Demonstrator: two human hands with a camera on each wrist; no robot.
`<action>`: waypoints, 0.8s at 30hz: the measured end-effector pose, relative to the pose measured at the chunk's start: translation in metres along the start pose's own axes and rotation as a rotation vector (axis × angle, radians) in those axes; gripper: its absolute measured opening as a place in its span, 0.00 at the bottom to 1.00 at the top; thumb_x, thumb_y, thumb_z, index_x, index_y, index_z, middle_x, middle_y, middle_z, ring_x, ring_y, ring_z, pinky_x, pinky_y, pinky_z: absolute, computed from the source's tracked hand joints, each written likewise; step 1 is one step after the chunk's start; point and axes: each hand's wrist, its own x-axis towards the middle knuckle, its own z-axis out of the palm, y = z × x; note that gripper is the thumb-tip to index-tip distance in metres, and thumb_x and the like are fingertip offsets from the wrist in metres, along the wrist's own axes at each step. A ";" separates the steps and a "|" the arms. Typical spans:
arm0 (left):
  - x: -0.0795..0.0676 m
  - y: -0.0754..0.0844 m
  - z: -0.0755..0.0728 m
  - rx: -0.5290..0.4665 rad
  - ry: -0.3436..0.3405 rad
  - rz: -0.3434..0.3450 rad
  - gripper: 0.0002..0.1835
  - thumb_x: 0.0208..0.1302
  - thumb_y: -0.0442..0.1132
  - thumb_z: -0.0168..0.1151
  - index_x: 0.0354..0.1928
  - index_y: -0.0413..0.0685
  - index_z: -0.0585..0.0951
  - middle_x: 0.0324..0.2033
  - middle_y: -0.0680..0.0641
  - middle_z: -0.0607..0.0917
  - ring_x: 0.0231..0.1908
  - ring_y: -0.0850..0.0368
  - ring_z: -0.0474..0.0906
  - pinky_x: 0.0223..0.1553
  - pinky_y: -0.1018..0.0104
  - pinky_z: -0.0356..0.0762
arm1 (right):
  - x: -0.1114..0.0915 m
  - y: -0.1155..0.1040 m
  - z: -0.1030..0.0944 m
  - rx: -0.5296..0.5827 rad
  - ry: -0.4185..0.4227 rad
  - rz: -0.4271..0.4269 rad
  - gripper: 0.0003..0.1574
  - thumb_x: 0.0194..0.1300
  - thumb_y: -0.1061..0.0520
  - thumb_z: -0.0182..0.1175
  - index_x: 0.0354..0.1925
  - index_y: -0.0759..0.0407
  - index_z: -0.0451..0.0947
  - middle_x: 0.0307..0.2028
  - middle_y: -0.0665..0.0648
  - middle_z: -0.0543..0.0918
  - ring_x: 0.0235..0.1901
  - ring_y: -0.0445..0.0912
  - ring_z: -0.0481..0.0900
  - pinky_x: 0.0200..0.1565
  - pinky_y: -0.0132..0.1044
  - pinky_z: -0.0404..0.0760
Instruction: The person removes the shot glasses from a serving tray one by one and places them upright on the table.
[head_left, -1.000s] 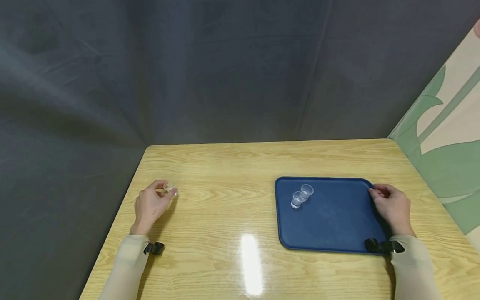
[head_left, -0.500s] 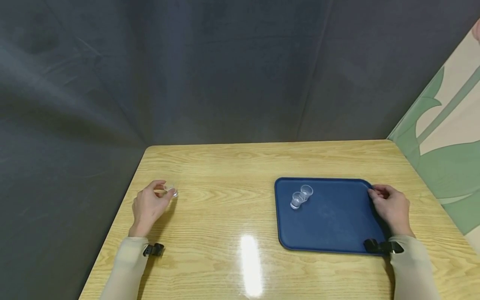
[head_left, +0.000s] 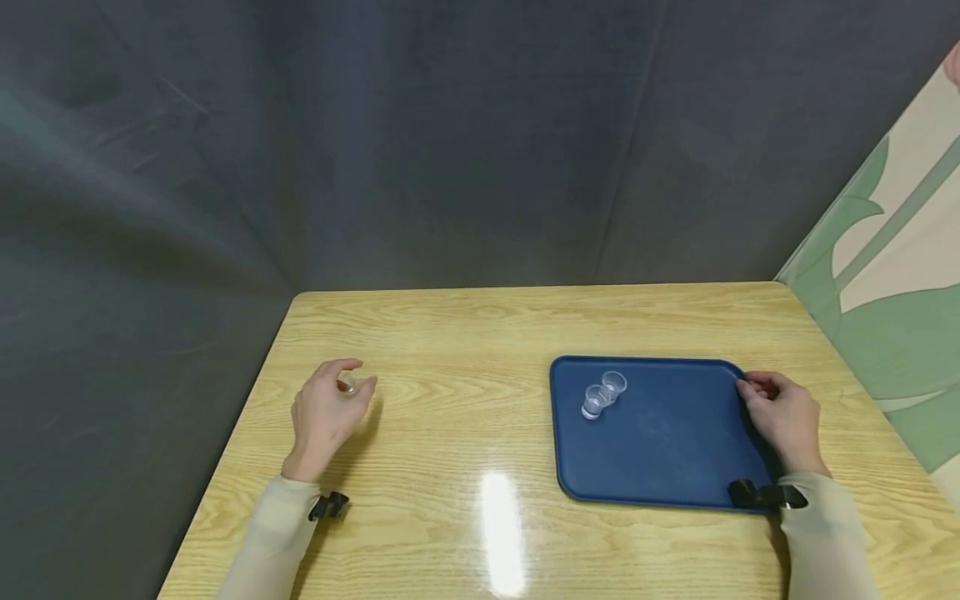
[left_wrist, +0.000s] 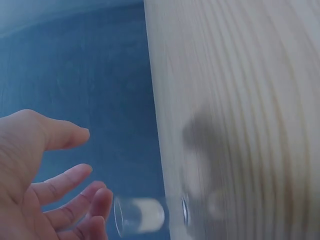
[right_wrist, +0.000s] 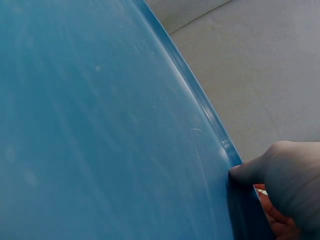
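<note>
- Grip, left (head_left: 328,417): thumb and fingers spread apart, holding nothing.
- Small clear cup (left_wrist: 141,216): upright on bench (head_left: 450,333), just beside fingertips.
- Half a second ago, cup pinched; left grip since spread, shifted rightward.
- Right grip (head_left: 786,418): pinching right rim of blue tray (head_left: 667,450), two clear cups (head_left: 595,401) aboard.

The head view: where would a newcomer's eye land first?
Most likely on the dark blue tray, bold against the pale wood-grain table, its right edge gripped by the right hand. Near the tray's far left corner, two small clear cups sit close together. Over at the table's left, a third clear cup stands by the parted fingers of the left hand.
</note>
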 end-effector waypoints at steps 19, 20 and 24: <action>-0.028 0.070 0.062 -0.073 -0.274 0.221 0.18 0.69 0.49 0.72 0.56 0.50 0.88 0.48 0.51 0.92 0.39 0.57 0.86 0.36 0.60 0.80 | 0.001 -0.001 0.000 -0.002 0.000 -0.018 0.24 0.78 0.53 0.60 0.56 0.75 0.82 0.40 0.68 0.87 0.25 0.24 0.65 0.28 0.22 0.66; -0.029 0.074 0.064 -0.075 -0.286 0.229 0.18 0.69 0.50 0.72 0.56 0.50 0.88 0.48 0.51 0.92 0.39 0.57 0.86 0.37 0.60 0.80 | 0.001 -0.001 0.000 -0.005 0.001 -0.019 0.24 0.78 0.53 0.60 0.56 0.74 0.82 0.39 0.67 0.87 0.25 0.24 0.65 0.28 0.22 0.67; -0.032 0.088 0.072 -0.077 -0.326 0.257 0.18 0.70 0.50 0.70 0.56 0.50 0.88 0.49 0.52 0.91 0.39 0.58 0.86 0.37 0.62 0.80 | 0.001 -0.001 0.000 -0.008 -0.005 -0.009 0.24 0.78 0.53 0.59 0.56 0.74 0.82 0.39 0.65 0.87 0.25 0.24 0.65 0.28 0.23 0.67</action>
